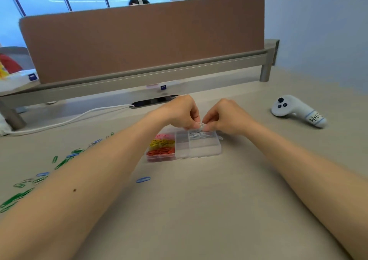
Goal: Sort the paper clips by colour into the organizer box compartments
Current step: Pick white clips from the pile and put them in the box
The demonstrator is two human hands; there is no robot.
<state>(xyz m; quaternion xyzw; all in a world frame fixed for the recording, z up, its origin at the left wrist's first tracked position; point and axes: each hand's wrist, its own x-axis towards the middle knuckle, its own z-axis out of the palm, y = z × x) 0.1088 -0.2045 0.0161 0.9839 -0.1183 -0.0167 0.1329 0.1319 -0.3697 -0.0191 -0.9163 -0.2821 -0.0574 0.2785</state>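
Note:
A clear plastic organizer box (205,152) lies on the desk. Its left compartments hold pink clips (164,136), yellow clips (161,142) and red clips (161,152). White clips (199,135) lie in its far right compartment. Above that compartment my left hand (182,111) and my right hand (225,115) both pinch a small bunch of white paper clips (201,125) between their fingertips. Loose green clips (14,198) and blue clips (42,174) are scattered on the desk to the left, partly hidden by my left forearm. One blue clip (143,179) lies alone in front of the box.
A white handheld controller (296,110) lies on the desk at the right. A white cable (65,121) runs from the left to a cable slot (155,101) behind the hands. A brown partition (143,40) closes the desk's far side, with a person's head behind it.

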